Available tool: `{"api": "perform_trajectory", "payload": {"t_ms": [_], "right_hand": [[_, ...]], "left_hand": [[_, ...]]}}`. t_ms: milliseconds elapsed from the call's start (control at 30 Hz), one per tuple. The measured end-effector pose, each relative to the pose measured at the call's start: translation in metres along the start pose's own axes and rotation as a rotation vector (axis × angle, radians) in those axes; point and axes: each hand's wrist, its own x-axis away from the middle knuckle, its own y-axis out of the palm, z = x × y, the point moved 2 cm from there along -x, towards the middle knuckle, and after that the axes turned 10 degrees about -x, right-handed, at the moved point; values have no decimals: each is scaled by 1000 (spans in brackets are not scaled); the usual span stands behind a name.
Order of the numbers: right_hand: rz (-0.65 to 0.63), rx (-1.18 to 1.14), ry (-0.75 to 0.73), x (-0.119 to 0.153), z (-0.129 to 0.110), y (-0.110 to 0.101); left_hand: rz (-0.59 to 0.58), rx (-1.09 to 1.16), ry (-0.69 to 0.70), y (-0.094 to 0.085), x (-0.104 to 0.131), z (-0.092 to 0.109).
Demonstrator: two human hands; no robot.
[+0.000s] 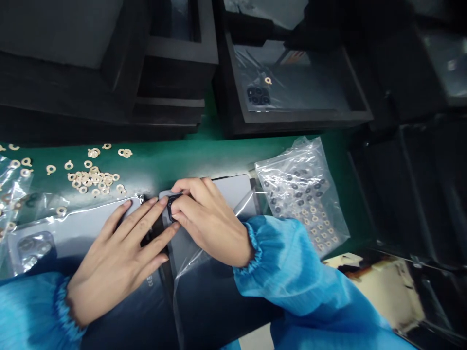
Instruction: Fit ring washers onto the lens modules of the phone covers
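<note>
Two grey, phone-like panels lie side by side, partly under clear film. My left hand (pixel 124 250) lies spread across the left panel (pixel 80 226), its fingertips reaching the gap between the panels and the near corner of the right one. That left panel has a rounded camera area (pixel 36 249) at its far left. On the right panel (pixel 235 189), my right hand (pixel 209 218) is closed, thumb and fingers pressed together at the dark camera area (pixel 170 206). Whatever sits between those fingertips is hidden.
Loose small pale rings (pixel 97 180) are scattered on the green tabletop (pixel 156 163). A clear bag (pixel 302 194) holds dark lens parts and rings. Black foam trays (pixel 292 116) stand along the back, one holding a film-wrapped panel (pixel 302 82). Clear plastic (pixel 10 187) lies at left.
</note>
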Motion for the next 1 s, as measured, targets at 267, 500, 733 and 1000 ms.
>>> {"api": "perform_trajectory", "payload": {"t_ms": [267, 500, 733, 1000], "right_hand": [[9, 48, -22, 7, 2, -15], [-6, 649, 178, 43, -12, -32], [-71, 545, 322, 37, 8, -33], [96, 305, -65, 54, -19, -49]], "left_hand": [[-3, 21, -47, -1, -5, 3], [-18, 110, -159, -1, -5, 5], [38, 143, -137, -3, -7, 2], [-22, 473, -168, 1, -47, 38]]}}
